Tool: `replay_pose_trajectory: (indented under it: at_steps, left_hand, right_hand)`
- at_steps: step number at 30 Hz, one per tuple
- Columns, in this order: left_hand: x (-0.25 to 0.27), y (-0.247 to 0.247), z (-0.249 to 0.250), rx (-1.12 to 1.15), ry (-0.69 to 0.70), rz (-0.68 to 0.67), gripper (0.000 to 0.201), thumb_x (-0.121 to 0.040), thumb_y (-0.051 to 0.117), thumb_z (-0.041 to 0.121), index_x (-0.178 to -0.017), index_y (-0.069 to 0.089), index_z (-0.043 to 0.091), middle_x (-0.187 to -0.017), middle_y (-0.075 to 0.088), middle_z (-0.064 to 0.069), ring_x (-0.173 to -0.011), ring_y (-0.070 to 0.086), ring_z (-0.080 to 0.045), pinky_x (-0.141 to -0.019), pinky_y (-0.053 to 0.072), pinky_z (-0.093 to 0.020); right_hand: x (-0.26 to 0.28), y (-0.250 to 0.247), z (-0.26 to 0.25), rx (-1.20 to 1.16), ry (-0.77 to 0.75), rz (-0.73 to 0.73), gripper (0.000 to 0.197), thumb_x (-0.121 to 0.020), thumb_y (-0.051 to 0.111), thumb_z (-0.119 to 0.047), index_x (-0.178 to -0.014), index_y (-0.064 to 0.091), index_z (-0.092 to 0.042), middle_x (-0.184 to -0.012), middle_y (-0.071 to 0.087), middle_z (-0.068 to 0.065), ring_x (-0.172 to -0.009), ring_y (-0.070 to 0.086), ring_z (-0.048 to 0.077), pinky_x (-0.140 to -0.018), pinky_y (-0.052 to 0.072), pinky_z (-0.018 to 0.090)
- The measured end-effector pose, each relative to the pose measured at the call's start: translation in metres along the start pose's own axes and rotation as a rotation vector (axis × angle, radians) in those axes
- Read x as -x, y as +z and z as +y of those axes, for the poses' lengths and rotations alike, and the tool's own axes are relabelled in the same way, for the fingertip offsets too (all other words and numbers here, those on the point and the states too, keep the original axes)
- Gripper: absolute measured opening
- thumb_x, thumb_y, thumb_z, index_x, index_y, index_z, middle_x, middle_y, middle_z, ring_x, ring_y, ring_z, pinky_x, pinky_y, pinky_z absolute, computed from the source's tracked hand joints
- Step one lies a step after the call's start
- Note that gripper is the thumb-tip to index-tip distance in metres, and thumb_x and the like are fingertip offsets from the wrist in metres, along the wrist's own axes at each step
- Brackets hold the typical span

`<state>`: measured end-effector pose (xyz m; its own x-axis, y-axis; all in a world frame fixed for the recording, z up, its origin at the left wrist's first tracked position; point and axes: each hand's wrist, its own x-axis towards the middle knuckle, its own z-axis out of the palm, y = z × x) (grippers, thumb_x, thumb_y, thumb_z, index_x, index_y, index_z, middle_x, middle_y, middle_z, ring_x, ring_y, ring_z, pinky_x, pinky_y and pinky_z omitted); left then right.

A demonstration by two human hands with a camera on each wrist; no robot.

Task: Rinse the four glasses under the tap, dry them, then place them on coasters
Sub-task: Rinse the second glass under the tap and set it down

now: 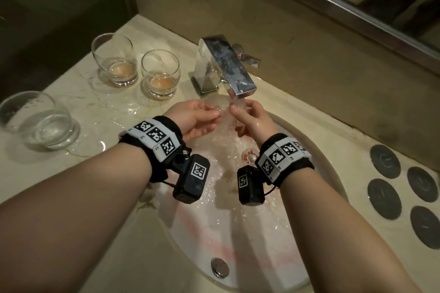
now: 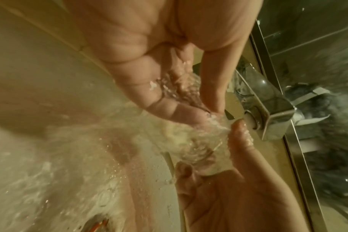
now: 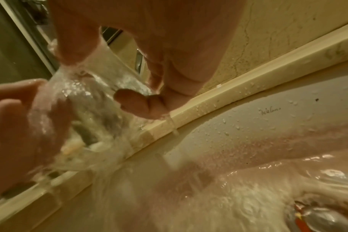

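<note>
A clear, rounded drinking glass (image 1: 226,112) is held under the spout of the square chrome tap (image 1: 228,66) over the white oval basin (image 1: 316,157), with running water pouring over and through it; the left hand (image 1: 195,119) curls its fingers and thumb around one side, and the right hand (image 1: 252,119) wraps around the other. On the wet beige marble counter (image 1: 78,93) to the left stand two clear tumblers with a little amber liquid (image 1: 116,60) (image 1: 160,74) side by side, and nearer, apart from them, a clear tumbler holding clear water (image 1: 38,121). Four dark round coasters (image 1: 404,188) lie on the counter to the right of the basin, bare.
</note>
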<state>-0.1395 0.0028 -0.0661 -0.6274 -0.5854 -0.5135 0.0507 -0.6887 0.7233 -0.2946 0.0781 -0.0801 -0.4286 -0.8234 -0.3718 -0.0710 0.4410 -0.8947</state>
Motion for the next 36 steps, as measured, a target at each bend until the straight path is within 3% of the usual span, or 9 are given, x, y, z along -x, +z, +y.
replay_pose_trajectory:
  at_steps: [6,10,13,16,18,22,29,33,36]
  left_hand:
    - [0.000,0.001,0.000,0.035,0.043,0.020,0.018,-0.085,0.055,-0.010,-0.083,0.053,0.008,-0.079,0.064,-0.011,-0.062,0.065,-0.012,-0.055,0.053,-0.016]
    - [0.001,0.001,0.001,0.019,0.039,0.003,0.020,-0.083,0.056,-0.011,-0.082,0.053,0.009,-0.076,0.065,-0.008,-0.063,0.067,-0.011,-0.056,0.054,-0.016]
    - [0.003,0.003,0.002,0.015,0.055,0.009,0.021,-0.083,0.056,-0.013,-0.084,0.052,0.007,-0.083,0.064,-0.011,-0.064,0.068,-0.012,-0.054,0.053,-0.015]
    - [0.004,0.003,0.003,0.027,0.054,0.018,0.019,-0.084,0.056,-0.010,-0.084,0.052,0.009,-0.089,0.064,-0.013,-0.065,0.066,-0.011,-0.050,0.051,-0.014]
    - [0.004,0.001,0.002,0.054,0.045,0.007,0.019,-0.084,0.056,-0.010,-0.085,0.052,0.008,-0.089,0.066,-0.013,-0.067,0.067,-0.012,-0.053,0.053,-0.016]
    - [0.004,-0.001,0.000,0.015,0.027,0.012,0.019,-0.083,0.057,-0.010,-0.086,0.051,0.008,-0.080,0.066,-0.010,-0.064,0.068,-0.011,-0.056,0.055,-0.016]
    - [0.007,-0.003,0.000,0.037,0.050,0.040,0.020,-0.083,0.056,-0.011,-0.082,0.051,0.008,-0.079,0.067,-0.011,-0.065,0.068,-0.013,-0.056,0.054,-0.016]
    - [0.006,-0.004,-0.001,0.088,0.036,0.042,0.019,-0.084,0.056,-0.009,-0.082,0.051,0.009,-0.075,0.068,-0.009,-0.062,0.067,-0.011,-0.056,0.054,-0.016]
    - [0.005,-0.004,-0.001,0.082,0.018,0.021,0.017,-0.085,0.056,-0.008,-0.083,0.051,0.008,-0.068,0.070,-0.006,-0.061,0.067,-0.011,-0.054,0.054,-0.017]
  right_hand:
    - [0.003,-0.006,0.001,0.021,-0.065,-0.082,0.067,-0.071,0.077,-0.028,-0.127,0.040,-0.032,-0.112,0.057,-0.001,-0.076,0.058,0.010,-0.060,0.042,0.021]
    - [0.002,-0.002,-0.003,0.070,-0.047,-0.023,0.051,-0.082,0.070,-0.037,-0.121,0.047,-0.014,-0.095,0.056,0.000,-0.067,0.053,0.012,-0.059,0.043,0.025]
    - [0.003,0.000,-0.003,0.010,-0.018,-0.019,0.058,-0.079,0.072,-0.039,-0.124,0.047,-0.012,-0.104,0.059,0.003,-0.064,0.055,0.011,-0.059,0.043,0.025]
    - [0.004,-0.004,-0.002,0.011,-0.041,-0.086,0.075,-0.067,0.077,-0.035,-0.132,0.039,-0.026,-0.123,0.054,-0.001,-0.073,0.059,0.011,-0.062,0.043,0.024]
    - [0.006,-0.004,-0.005,0.040,-0.073,-0.117,0.070,-0.069,0.075,-0.030,-0.129,0.039,-0.032,-0.120,0.055,0.001,-0.071,0.057,0.012,-0.060,0.043,0.024]
    - [0.004,0.003,-0.007,0.026,-0.020,-0.082,0.064,-0.066,0.069,-0.045,-0.120,0.047,-0.018,-0.103,0.057,0.006,-0.064,0.054,0.015,-0.054,0.042,0.024]
    - [0.001,-0.001,-0.001,0.077,-0.037,-0.147,0.080,-0.061,0.077,-0.035,-0.131,0.042,-0.018,-0.125,0.054,0.008,-0.073,0.062,0.013,-0.061,0.044,0.026]
    - [0.000,-0.003,-0.001,0.151,-0.047,-0.135,0.077,-0.074,0.077,-0.023,-0.139,0.036,-0.026,-0.134,0.049,0.008,-0.073,0.065,0.013,-0.061,0.045,0.025]
    - [0.001,-0.001,-0.003,0.111,0.016,-0.118,0.076,-0.071,0.074,-0.041,-0.135,0.040,-0.018,-0.124,0.053,0.012,-0.070,0.062,0.015,-0.060,0.047,0.025]
